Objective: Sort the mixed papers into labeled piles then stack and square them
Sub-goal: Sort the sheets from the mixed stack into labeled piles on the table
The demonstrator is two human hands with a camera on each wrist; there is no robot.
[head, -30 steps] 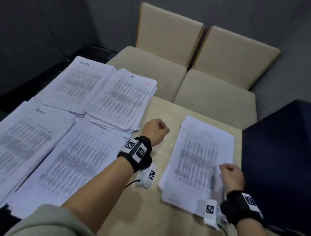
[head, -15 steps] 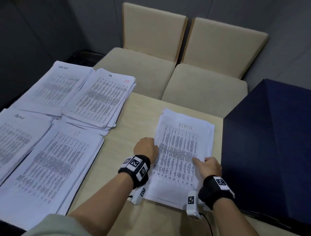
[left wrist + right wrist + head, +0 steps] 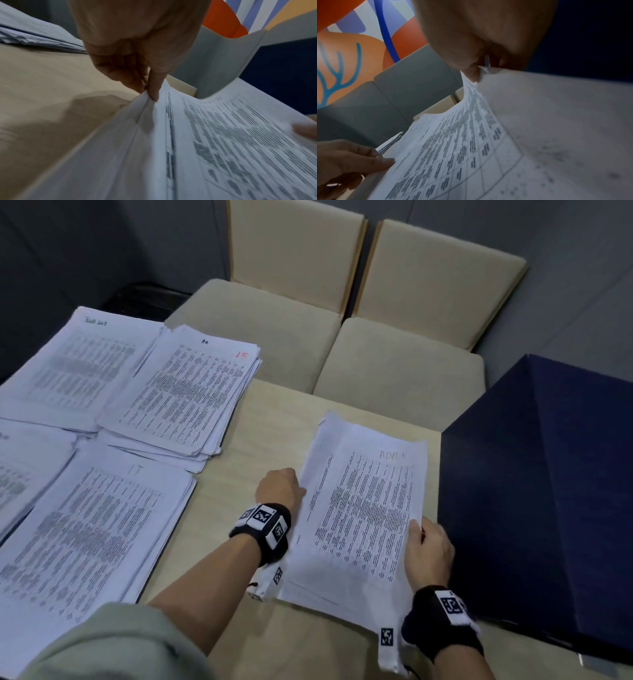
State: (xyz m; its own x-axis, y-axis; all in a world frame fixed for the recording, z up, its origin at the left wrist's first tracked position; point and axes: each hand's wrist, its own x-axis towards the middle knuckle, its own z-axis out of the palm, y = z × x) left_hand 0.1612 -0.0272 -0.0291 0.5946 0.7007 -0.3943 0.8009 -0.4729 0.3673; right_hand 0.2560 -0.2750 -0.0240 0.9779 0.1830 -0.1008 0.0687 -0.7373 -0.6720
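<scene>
A stack of printed sheets labelled ADMIN (image 3: 363, 501) is held between both hands over the wooden table (image 3: 222, 508). My left hand (image 3: 279, 487) pinches its left edge, thumb and fingers (image 3: 152, 92) closed on the paper (image 3: 214, 142). My right hand (image 3: 428, 553) grips the right edge, thumb on top, and the sheets (image 3: 453, 155) bow upward there. Several other labelled piles lie on the left: the IT pile (image 3: 92, 525), a pile marked 15 in red (image 3: 185, 392), a far-left pile (image 3: 72, 361) and one cut off by the frame (image 3: 20, 470).
A dark blue box (image 3: 548, 491) stands right beside my right hand. Two beige chairs (image 3: 394, 313) are pushed against the table's far edge. Bare wood shows between the IT pile and the ADMIN stack.
My left hand moved from the table middle to the ADMIN stack's left edge. The right hand shifted from the top sheet to the right edge, and the stack's sides have lifted.
</scene>
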